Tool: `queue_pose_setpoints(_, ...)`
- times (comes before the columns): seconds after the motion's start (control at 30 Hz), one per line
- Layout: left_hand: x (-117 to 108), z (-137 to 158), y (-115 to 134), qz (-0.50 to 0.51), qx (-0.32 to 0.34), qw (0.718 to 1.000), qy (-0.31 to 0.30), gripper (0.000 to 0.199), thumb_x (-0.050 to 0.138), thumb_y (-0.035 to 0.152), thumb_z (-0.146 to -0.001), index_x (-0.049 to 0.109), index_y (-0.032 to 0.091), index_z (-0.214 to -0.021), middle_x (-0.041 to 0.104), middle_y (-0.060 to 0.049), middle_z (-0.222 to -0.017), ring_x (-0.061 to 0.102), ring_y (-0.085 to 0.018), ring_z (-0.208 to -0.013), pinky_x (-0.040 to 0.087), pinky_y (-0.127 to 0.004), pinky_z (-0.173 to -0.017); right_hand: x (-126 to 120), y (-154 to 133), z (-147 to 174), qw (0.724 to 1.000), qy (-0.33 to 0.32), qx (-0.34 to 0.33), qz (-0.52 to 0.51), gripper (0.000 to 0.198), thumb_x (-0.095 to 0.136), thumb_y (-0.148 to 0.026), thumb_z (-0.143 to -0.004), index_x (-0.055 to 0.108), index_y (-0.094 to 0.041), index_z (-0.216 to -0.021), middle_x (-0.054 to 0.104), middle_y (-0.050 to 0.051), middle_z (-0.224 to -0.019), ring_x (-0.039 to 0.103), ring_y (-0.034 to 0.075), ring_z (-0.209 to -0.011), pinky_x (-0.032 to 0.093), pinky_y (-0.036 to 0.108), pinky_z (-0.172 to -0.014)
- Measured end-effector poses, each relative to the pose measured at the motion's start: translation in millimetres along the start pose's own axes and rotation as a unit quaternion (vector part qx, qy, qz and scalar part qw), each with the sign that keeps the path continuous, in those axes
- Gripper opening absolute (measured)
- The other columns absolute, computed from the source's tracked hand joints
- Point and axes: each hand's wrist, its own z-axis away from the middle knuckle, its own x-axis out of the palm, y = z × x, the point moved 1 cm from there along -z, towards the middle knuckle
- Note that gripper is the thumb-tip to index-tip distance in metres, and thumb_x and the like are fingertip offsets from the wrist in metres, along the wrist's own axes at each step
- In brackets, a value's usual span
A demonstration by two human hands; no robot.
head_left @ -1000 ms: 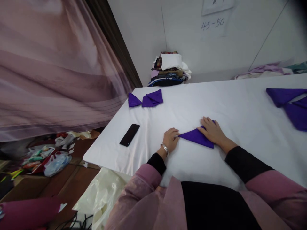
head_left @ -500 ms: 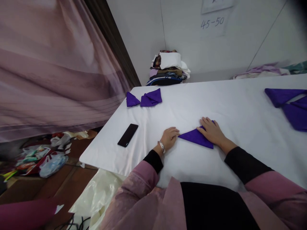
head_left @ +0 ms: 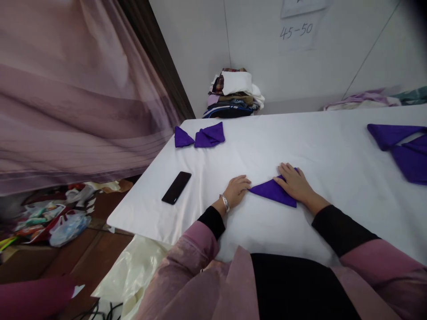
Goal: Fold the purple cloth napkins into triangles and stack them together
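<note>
A purple cloth, folded into a narrow triangle, lies on the white-covered table in front of me. My left hand, with a silver bracelet at the wrist, is at the triangle's left point; its fingers are bent and look closed on that tip. Flat across the wide right end rests my right hand, fingers spread and thumb on the cloth, hiding part of it.
Toward the left are a black phone and folded purple pieces. A larger purple piece lies at right. Behind the table stands a clothes stack; a curtain hangs at left, with plastic bags below.
My left hand has shifted very slightly right at the triangle's tip. The right hand and the cloth keep their places; the view has moved a little.
</note>
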Motion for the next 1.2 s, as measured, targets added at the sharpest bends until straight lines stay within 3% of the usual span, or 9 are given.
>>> queue_pose_setpoints(0.33, -1.2, 2.3, 7.5, -0.013, -0.027, 0.999, 0.026, 0.026, 0.046, 0.007, -0.08, 0.064, 0.024, -0.088, 0.065, -0.002, -0.103, 0.043, -0.019, -0.123, 0.033, -0.042, -0.105, -1.9, -1.7, 0.5, 1.0, -0.006, 0.005, 0.002, 0.066, 0.018, -0.058, -0.09, 0.042, -0.015, -0.134, 0.035, 0.012, -0.144, 0.025, 0.029, -0.133, 0.022, 0.051, -0.105)
queue_pose_setpoints(0.47, -1.0, 1.7, 14.5, -0.002, -0.108, 0.994, 0.014, 0.02, 0.056, 0.01, -0.073, 0.065, 0.024, -0.085, 0.064, -0.002, -0.108, 0.045, -0.021, -0.122, 0.03, -0.045, -0.106, -1.9, -2.0, 0.2, 1.0, -0.003, 0.002, -0.003, 0.065, 0.02, -0.058, -0.09, 0.042, -0.016, -0.133, 0.036, 0.012, -0.144, 0.025, 0.029, -0.133, 0.021, 0.052, -0.105)
queue_pose_setpoints(0.63, 3.7, -10.5, 29.3, 0.001, -0.19, 0.982, 0.015, 0.013, 0.062, 0.035, -0.078, 0.064, 0.025, -0.085, 0.06, -0.001, -0.115, 0.041, -0.022, -0.124, 0.022, -0.049, -0.109, -0.9, -1.5, -0.9, 1.0, -0.007, 0.004, -0.001, 0.065, 0.021, -0.058, -0.09, 0.042, -0.015, -0.133, 0.035, 0.013, -0.144, 0.025, 0.029, -0.133, 0.023, 0.052, -0.104)
queue_pose_setpoints(0.9, 15.1, -23.0, 38.5, 0.008, -0.221, 0.975, 0.005, 0.014, 0.058, 0.036, -0.081, 0.061, 0.024, -0.075, 0.059, 0.001, -0.119, 0.036, -0.021, -0.128, 0.015, -0.049, -0.11, 1.2, 0.0, -1.6, 1.0, -0.001, -0.003, 0.007, 0.064, 0.021, -0.058, -0.089, 0.042, -0.015, -0.132, 0.036, 0.013, -0.143, 0.026, 0.03, -0.132, 0.023, 0.052, -0.103)
queue_pose_setpoints(1.2, 14.8, -20.1, 35.0, -0.004, -0.19, 0.981, -0.033, 0.025, 0.048, 0.036, -0.087, 0.062, 0.023, -0.07, 0.058, 0.003, -0.122, 0.028, -0.021, -0.133, 0.01, -0.051, -0.11, -0.5, -1.3, -1.1, 1.0, -0.007, -0.004, 0.003, 0.065, 0.02, -0.058, -0.089, 0.042, -0.015, -0.133, 0.036, 0.012, -0.144, 0.025, 0.029, -0.133, 0.022, 0.052, -0.104)
